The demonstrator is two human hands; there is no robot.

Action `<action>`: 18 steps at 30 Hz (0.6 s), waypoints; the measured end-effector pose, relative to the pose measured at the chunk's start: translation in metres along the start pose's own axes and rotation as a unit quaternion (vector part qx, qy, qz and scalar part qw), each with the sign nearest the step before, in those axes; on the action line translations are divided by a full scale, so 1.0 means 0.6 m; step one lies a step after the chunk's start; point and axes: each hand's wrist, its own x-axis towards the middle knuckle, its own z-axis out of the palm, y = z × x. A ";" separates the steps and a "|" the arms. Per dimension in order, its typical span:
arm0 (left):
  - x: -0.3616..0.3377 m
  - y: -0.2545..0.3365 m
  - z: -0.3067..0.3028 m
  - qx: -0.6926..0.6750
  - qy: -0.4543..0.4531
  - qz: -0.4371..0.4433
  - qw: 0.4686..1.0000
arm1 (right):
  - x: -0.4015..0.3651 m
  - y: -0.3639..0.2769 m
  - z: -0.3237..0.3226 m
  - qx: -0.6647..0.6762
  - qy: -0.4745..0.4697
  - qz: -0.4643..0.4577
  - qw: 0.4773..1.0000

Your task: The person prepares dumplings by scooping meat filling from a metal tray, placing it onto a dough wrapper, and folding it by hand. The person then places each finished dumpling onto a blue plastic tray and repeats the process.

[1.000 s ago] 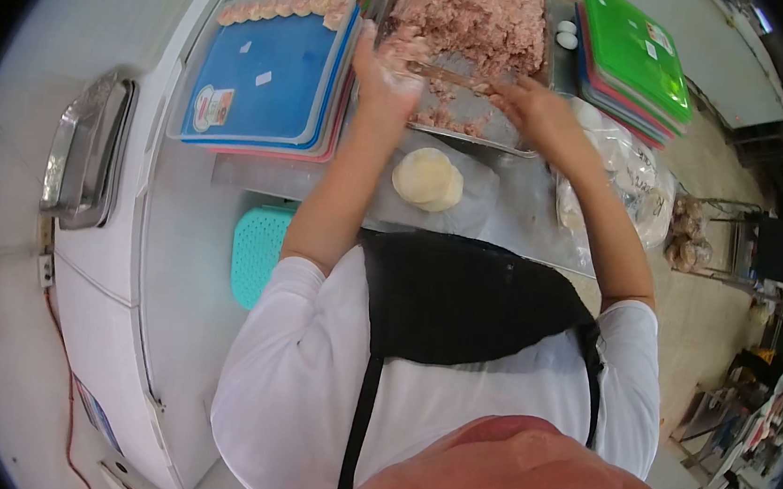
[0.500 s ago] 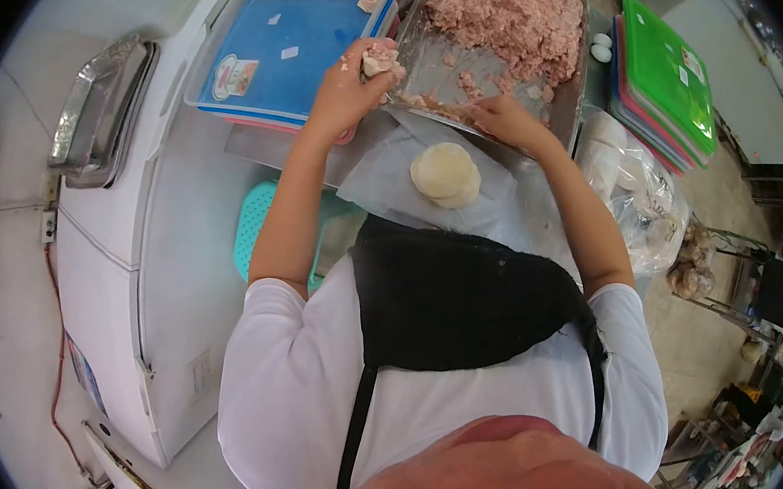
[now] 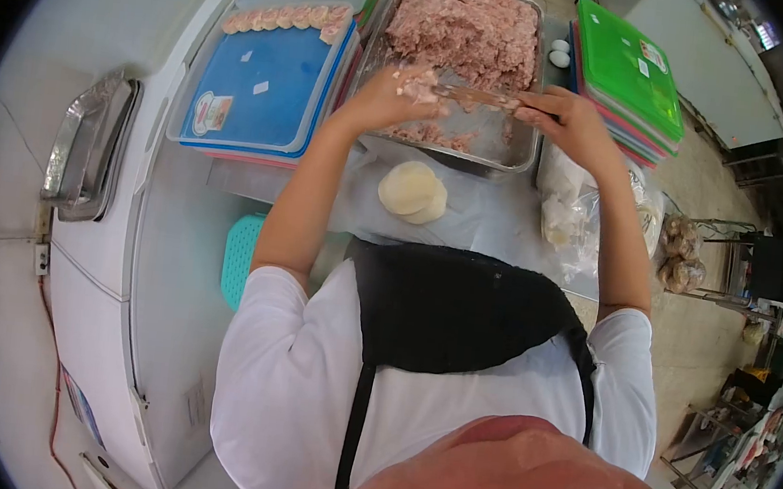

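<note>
My left hand (image 3: 382, 100) is curled around a partly formed dumpling (image 3: 416, 85), with pink meat showing at its top. My right hand (image 3: 568, 120) grips one end of a flat spreading blade (image 3: 481, 96), whose far end reaches the dumpling. Both hands are over the near part of a metal tray (image 3: 503, 166). A big mound of ground meat (image 3: 464, 30) fills the tray's far part, and smears of it lie near the front. Closer to my body, a small stack of round dough wrappers (image 3: 413, 192) rests on a plastic sheet (image 3: 359, 194).
To the left, a blue-lined container (image 3: 265, 91) holds a row of finished dumplings (image 3: 291, 18). On the right are stacked lids with a green one (image 3: 625, 69) on top, two eggs (image 3: 559, 53) and plastic bags (image 3: 569, 214). A turquoise basket (image 3: 241, 258) sits lower left.
Both hands have come up off the tray's near edge and closer together. The right hand has raised the blade from the meat to the dumpling in the left hand. The camera view has shifted slightly.
</note>
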 end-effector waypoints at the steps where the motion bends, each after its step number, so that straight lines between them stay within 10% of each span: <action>1: -0.004 -0.004 0.004 0.003 0.016 0.026 1.000 | -0.007 -0.010 -0.023 0.025 -0.021 0.055 0.998; 6: 0.000 0.024 0.021 -0.075 -0.048 0.062 0.994 | -0.015 0.027 0.055 0.107 0.014 -0.058 0.992; 13: -0.004 0.017 0.053 -0.078 0.083 -0.117 0.987 | -0.015 -0.009 0.069 -0.067 0.139 -0.092 0.984; 18: -0.024 0.010 0.069 0.140 0.116 -0.164 0.970 | -0.029 0.176 0.118 -0.263 -0.053 0.029 0.963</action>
